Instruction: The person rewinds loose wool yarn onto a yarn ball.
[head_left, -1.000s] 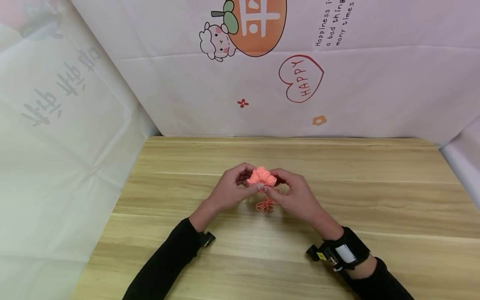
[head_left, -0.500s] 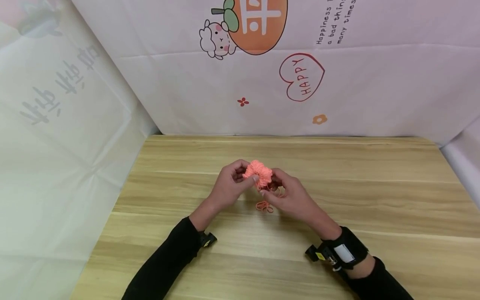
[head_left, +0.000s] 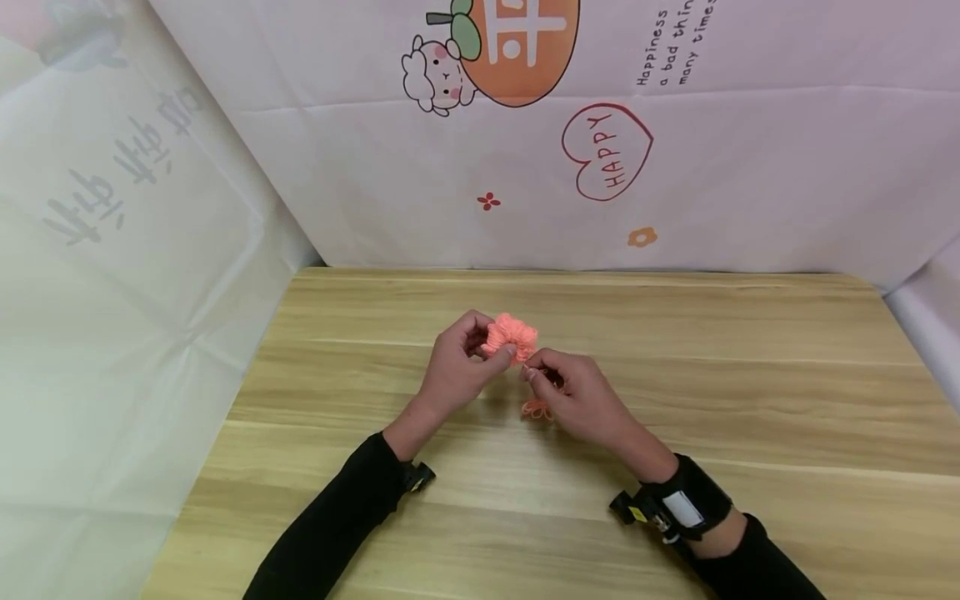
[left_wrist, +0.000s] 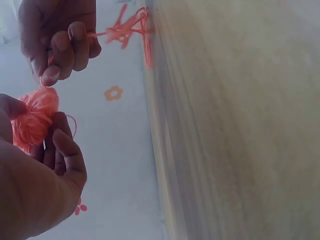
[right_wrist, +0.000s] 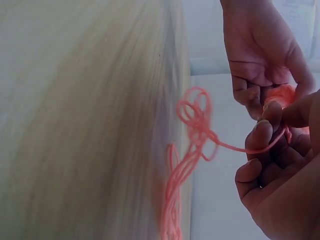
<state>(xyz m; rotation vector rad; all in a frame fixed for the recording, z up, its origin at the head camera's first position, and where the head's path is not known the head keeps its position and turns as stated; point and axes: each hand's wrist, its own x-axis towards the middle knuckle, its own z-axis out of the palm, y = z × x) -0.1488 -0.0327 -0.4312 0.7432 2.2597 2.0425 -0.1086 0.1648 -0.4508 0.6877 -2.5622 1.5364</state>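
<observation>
A coral-pink bundle of yarn [head_left: 513, 332], gathered in ruffled folds like a flower, is held above the table in my left hand [head_left: 462, 364]. The thumb lies across its front and the fingers curl behind it. My right hand [head_left: 583, 393], just to the right of the bundle, pinches a yarn strand between thumb and fingertips. In the right wrist view that strand [right_wrist: 240, 149] runs across the curled fingers to a looped tangle of loose yarn [right_wrist: 197, 125] hanging beneath the hand. A thin loop of yarn [left_wrist: 75, 125] also shows beside the left fingers in the left wrist view.
Below the hands spreads a wood-grain table [head_left: 465, 517]. A white printed cloth [head_left: 360, 192] hangs along its back edge, with another white sheet [head_left: 150, 333] at the left. Both wrists carry small cameras; the right one sits on a black strap [head_left: 690, 497].
My right hand has drawn off the bundle, down and slightly right, and now pinches a strand. The left hand has shifted a little up and left with the bundle, turning its face.
</observation>
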